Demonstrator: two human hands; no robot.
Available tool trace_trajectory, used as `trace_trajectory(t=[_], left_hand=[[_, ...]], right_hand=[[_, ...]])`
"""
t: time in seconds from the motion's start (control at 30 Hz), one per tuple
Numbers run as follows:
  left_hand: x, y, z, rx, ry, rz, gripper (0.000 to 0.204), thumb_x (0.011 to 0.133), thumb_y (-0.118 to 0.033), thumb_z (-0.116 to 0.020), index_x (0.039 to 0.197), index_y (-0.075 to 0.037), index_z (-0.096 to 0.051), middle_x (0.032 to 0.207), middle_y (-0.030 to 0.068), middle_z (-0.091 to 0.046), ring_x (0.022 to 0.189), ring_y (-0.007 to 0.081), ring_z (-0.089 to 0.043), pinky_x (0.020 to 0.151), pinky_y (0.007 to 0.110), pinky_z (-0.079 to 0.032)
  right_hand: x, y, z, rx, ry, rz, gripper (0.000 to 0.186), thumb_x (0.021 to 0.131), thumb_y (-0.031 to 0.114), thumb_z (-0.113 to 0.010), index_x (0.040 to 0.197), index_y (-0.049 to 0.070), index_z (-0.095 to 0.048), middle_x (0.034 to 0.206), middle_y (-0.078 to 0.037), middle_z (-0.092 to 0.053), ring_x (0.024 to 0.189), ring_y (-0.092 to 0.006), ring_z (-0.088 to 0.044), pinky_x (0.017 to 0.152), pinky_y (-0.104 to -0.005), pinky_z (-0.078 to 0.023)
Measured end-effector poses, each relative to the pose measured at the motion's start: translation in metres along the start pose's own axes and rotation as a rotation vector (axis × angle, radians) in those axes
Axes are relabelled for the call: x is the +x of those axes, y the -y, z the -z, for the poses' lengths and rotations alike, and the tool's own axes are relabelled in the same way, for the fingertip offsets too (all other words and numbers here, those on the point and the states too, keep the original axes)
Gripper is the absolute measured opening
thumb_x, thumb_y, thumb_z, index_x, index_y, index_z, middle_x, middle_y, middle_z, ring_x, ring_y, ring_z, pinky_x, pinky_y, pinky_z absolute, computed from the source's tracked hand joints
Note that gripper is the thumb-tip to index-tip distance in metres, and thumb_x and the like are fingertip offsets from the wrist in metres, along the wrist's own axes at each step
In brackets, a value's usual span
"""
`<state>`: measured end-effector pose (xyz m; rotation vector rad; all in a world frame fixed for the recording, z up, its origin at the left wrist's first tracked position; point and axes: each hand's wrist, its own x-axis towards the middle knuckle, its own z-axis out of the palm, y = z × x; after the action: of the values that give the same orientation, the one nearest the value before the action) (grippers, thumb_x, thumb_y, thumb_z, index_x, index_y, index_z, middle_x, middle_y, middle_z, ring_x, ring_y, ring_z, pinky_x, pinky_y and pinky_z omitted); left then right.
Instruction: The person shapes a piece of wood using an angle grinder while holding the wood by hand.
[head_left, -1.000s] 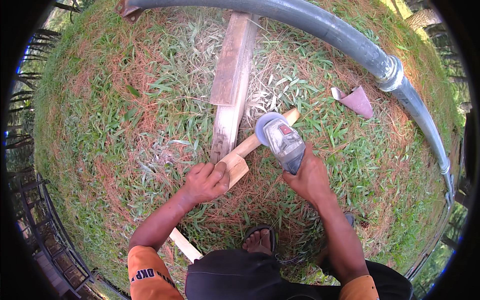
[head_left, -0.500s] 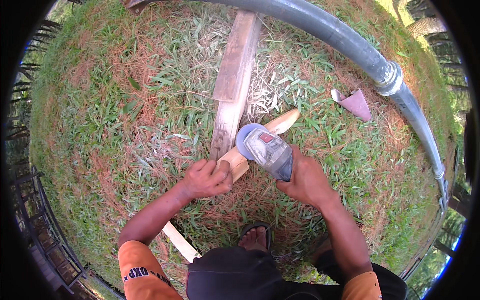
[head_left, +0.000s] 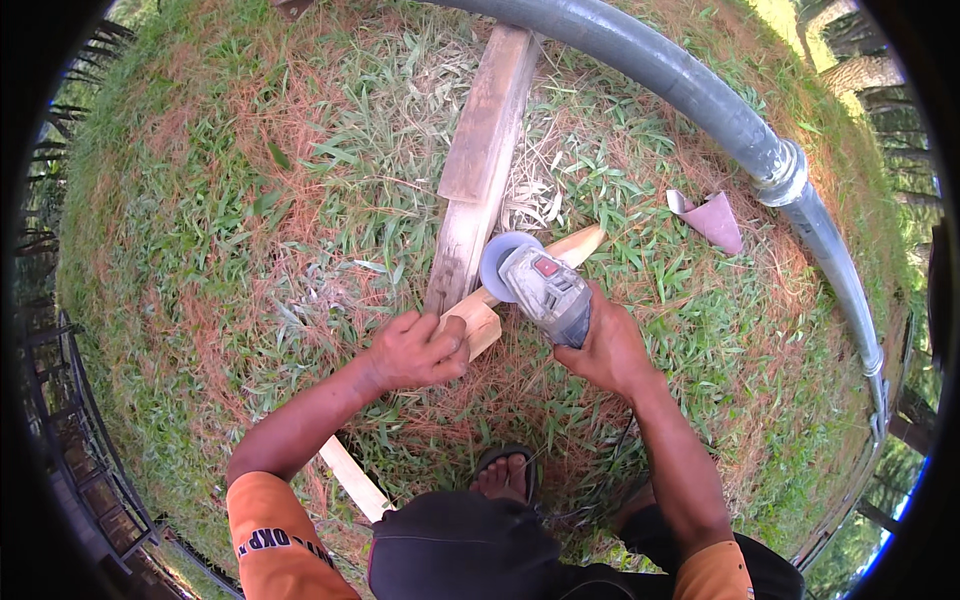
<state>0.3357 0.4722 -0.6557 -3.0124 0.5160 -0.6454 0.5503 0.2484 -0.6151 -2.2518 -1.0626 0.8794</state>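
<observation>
My right hand (head_left: pixel 607 343) is wrapped round the body of a grey angle grinder (head_left: pixel 547 290). The grinder's round, pale disc (head_left: pixel 505 266) lies over the middle of a light piece of wood (head_left: pixel 478 327) and hides part of it. With curled fingers, my left hand (head_left: pixel 420 349) grips that wood near its closer end. The far end of the piece tapers and points up and to the right. Beneath it, a weathered wooden beam (head_left: pixel 452 262) lies on the grass. Whether the disc is spinning cannot be told.
A thick grey pipe (head_left: pixel 690 85) curves from the top down the right side. A shorter plank (head_left: pixel 487 125) rests on the beam. A curled piece of sandpaper (head_left: pixel 712 221) lies on the grass at right. Another pale wood strip (head_left: pixel 352 478) is beside my leg, near my sandalled foot (head_left: pixel 502 473).
The view has shifted slightly. My hands, the grinder and the wood keep nearly the same places, with the disc still over the wood.
</observation>
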Motion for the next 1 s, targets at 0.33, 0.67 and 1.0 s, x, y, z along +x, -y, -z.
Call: trace_trajectory(t=[0.33,0.67,1.0], left_hand=[[-0.003,-0.005,0.0,-0.032,0.011,0.007,0.04,0.075,-0.018,-0.071,0.108,-0.015,-0.048,0.109,0.0097,-0.064,0.077,0.0197,-0.06,0.063,0.033,-0.042],[-0.003,-0.003,0.003,-0.012,0.028,-0.004,0.033,0.076,-0.02,-0.07,0.103,-0.017,-0.051,0.108,0.008,-0.063,0.075,0.0174,-0.059,0.06,0.031,-0.04],[-0.003,-0.006,0.004,0.043,-0.001,-0.01,0.028,0.077,-0.021,-0.069,0.1,-0.018,-0.053,0.107,0.0063,-0.063,0.073,0.0164,-0.058,0.058,0.031,-0.039]], right_hand=[[-0.015,-0.013,0.016,-0.072,-0.09,-0.246,0.07,0.072,0.02,-0.082,0.127,-0.006,-0.048,0.092,-0.031,-0.07,0.087,-0.0482,-0.07,0.08,-0.0518,-0.058],[-0.022,0.014,0.002,-0.031,-0.044,-0.224,0.07,0.073,0.021,-0.082,0.126,-0.01,-0.047,0.095,-0.033,-0.07,0.091,-0.0488,-0.07,0.083,-0.0529,-0.057],[-0.022,0.026,-0.006,-0.053,0.114,-0.242,0.079,0.073,0.024,-0.082,0.133,-0.011,-0.045,0.098,-0.034,-0.069,0.094,-0.0477,-0.07,0.088,-0.05,-0.056]])
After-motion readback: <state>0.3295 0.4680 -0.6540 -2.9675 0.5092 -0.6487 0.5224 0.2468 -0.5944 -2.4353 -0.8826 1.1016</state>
